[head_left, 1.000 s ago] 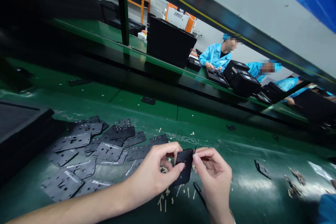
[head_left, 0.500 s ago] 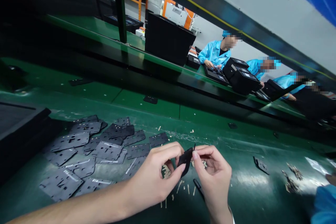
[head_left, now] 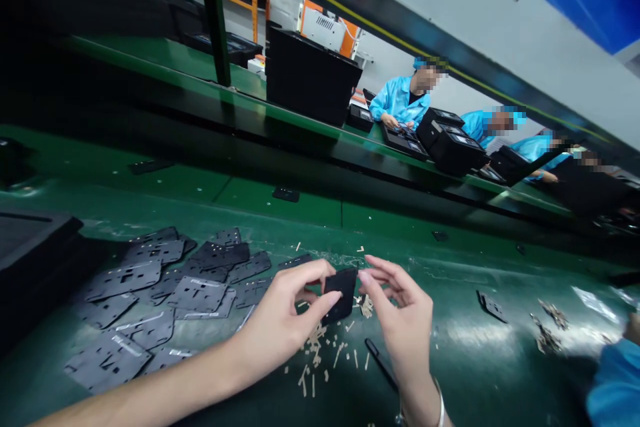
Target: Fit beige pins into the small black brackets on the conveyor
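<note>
Left hand (head_left: 283,327) pinching black plate (head_left: 343,295), right hand (head_left: 403,323) open beside

Black plate (head_left: 343,292) partly hidden by hands (head_left: 285,320), tiny pale scraps (head_left: 314,347) unclear, blue sleeve (head_left: 617,387) cut off

No text, label, brand or number can be read anywhere, neither on the black piece (head_left: 343,293) between the left hand (head_left: 287,320) and right hand (head_left: 400,323) nor on the white vented casing (head_left: 323,29) at the far side.
</note>
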Tool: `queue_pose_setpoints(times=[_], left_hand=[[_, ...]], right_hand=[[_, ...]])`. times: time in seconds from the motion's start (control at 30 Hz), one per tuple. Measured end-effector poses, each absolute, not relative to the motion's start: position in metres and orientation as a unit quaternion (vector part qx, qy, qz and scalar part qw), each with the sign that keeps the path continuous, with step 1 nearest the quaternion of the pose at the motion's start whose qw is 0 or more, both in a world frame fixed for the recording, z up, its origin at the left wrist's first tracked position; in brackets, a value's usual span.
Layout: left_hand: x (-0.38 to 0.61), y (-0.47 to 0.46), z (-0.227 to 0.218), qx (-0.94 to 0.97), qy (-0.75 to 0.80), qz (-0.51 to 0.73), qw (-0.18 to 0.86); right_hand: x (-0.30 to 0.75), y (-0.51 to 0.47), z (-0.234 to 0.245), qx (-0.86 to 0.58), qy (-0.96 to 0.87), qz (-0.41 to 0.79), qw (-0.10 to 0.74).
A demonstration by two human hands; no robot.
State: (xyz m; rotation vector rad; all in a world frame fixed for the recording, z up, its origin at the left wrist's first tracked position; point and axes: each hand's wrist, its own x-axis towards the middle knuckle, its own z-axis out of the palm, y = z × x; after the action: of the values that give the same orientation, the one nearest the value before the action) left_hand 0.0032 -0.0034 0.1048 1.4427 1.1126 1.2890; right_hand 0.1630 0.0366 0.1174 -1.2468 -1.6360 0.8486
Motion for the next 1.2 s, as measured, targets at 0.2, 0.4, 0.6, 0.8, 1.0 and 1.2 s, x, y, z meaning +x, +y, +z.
queue_pose_setpoints(times=[0.2,0.4,0.6,0.8,1.0,1.2], left_hand=[[0.004,0.0,0.103,0.469,0.352,0.542,0.602],[0.006,0.0,0.099,0.456,0.332,0.541,0.623],[0.005,0.004,0.098,0.451,0.344,0.523,0.636],[0.009,0.01,0.096,0.469,0.412,0.546,0.559],[0.014,-0.002,0.104,0.58,0.493,0.489,0.426],[0.011,-0.007,0.099,0.625,0.523,0.48,0.326]], right_hand=[[0.167,0.04,0.114,-0.42,-0.619,0.484,0.454],[0.166,0.041,0.116,-0.39,-0.564,0.578,0.442],[0.162,0.043,0.115,-0.365,-0.516,0.643,0.433],[0.153,0.036,0.103,-0.377,-0.524,0.561,0.519],[0.15,0.026,0.097,-0.353,-0.584,0.492,0.54],[0.149,0.024,0.1,-0.333,-0.563,0.539,0.531]])
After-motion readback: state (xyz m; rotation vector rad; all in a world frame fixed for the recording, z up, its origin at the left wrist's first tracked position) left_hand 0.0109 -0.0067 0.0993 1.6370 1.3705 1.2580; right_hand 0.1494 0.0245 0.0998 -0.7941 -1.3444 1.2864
